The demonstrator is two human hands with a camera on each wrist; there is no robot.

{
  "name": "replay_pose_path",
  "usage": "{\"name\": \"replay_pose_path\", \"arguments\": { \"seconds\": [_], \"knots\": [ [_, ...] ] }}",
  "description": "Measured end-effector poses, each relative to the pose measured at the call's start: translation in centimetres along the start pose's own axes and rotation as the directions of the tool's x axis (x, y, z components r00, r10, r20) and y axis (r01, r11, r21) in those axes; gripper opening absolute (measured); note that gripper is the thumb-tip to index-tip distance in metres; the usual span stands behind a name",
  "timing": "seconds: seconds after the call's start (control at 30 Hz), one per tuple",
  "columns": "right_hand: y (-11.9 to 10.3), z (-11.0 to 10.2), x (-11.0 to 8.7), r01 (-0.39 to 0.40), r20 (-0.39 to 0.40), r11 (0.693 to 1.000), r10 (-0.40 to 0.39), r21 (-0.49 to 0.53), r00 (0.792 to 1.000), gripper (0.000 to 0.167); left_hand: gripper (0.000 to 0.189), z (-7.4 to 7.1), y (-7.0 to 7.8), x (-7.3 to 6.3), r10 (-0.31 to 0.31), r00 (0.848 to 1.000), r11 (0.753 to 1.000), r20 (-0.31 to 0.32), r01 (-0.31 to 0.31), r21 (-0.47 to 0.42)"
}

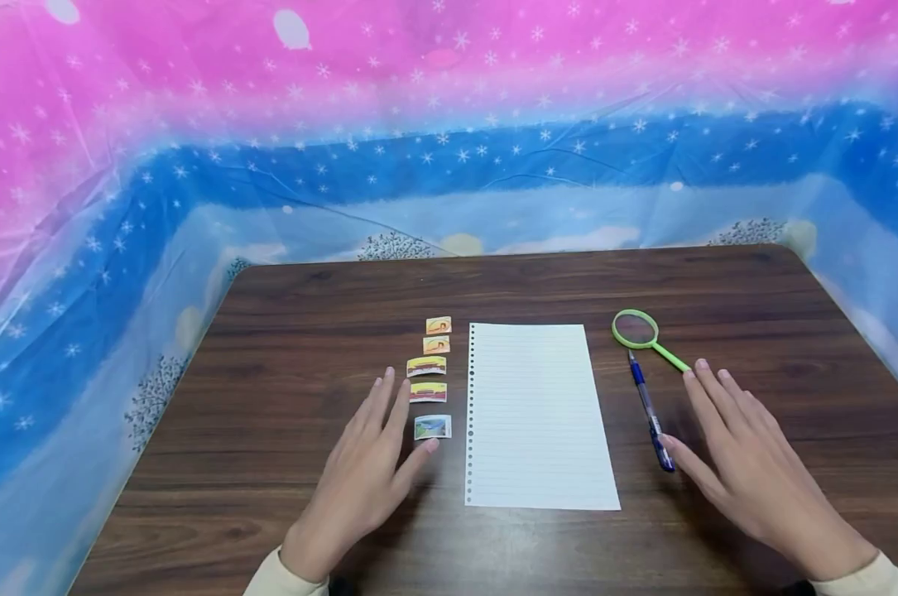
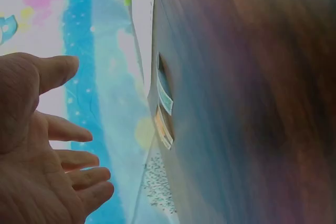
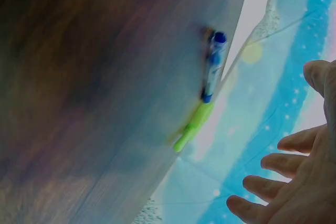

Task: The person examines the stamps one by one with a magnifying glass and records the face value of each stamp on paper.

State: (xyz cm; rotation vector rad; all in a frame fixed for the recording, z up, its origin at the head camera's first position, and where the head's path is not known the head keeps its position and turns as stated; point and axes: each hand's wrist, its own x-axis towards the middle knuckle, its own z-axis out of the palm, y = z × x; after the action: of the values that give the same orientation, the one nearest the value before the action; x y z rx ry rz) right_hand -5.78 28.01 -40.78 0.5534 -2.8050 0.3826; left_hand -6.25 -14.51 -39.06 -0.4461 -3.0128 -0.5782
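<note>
A white lined loose-leaf sheet point(image 1: 535, 414) with punched holes down its left edge lies between the two hands. To its left, several small stamps form a column: orange ones point(image 1: 438, 325) at the far end, yellow and red ones point(image 1: 428, 392) in the middle, a blue-green landscape one point(image 1: 433, 427) nearest. My left hand point(image 1: 367, 472) hovers beside the stamps, fingers spread and holding nothing. Right of the sheet lie a blue pen point(image 1: 648, 410) and a green-rimmed magnifying glass point(image 1: 635, 329). Above the table close to the pen is my right hand point(image 1: 754, 463), its fingers extended and grasping nothing.
The dark wood table point(image 1: 307, 314) has rounded far corners. Behind and around it hangs a pink and blue cloth point(image 1: 449, 157) with snowflake prints, reaching down past the table's far and side edges.
</note>
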Motion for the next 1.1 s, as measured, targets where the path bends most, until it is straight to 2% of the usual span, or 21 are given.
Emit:
{"name": "replay_pose_path", "arguments": {
  "seconds": [0.3, 0.53, 0.67, 0.87, 1.1],
  "knots": [
    [1.9, 0.0, 1.9, -0.068, 0.016, 0.997, 0.068, 0.032, 0.998, 0.079, 0.067, -0.2, -0.8, 1.3, -0.034, 0.998, 0.994, 0.051, 0.039, -0.102],
    [3.3, 0.4, 3.3, -0.1, 0.032, 0.993, 0.099, 0.063, 0.995, 0.073, 0.055, 0.1, -1.5, 2.2, -0.006, 0.999, 0.987, 0.033, 0.011, -0.161],
    [4.0, 0.7, 4.0, -0.13, 0.053, 0.989, 0.127, 0.067, 0.991, 0.071, 0.051, 0.5, -2.0, 2.7, -0.019, 1.0, 0.981, 0.023, 0.023, -0.192],
    [5.0, 1.2, 4.9, -0.18, 0.094, 0.98, 0.173, 0.078, 0.98, 0.071, 0.042, 0.8, -2.7, 3.3, -0.062, 0.996, 0.96, 0.062, 0.076, -0.271],
    [5.5, 1.8, 5.7, -0.211, 0.136, 0.974, 0.199, 0.081, 0.971, 0.066, 0.028, 1.3, -3.4, 4.0, -0.055, 0.995, 0.938, 0.087, 0.082, -0.336]
  ]
}}
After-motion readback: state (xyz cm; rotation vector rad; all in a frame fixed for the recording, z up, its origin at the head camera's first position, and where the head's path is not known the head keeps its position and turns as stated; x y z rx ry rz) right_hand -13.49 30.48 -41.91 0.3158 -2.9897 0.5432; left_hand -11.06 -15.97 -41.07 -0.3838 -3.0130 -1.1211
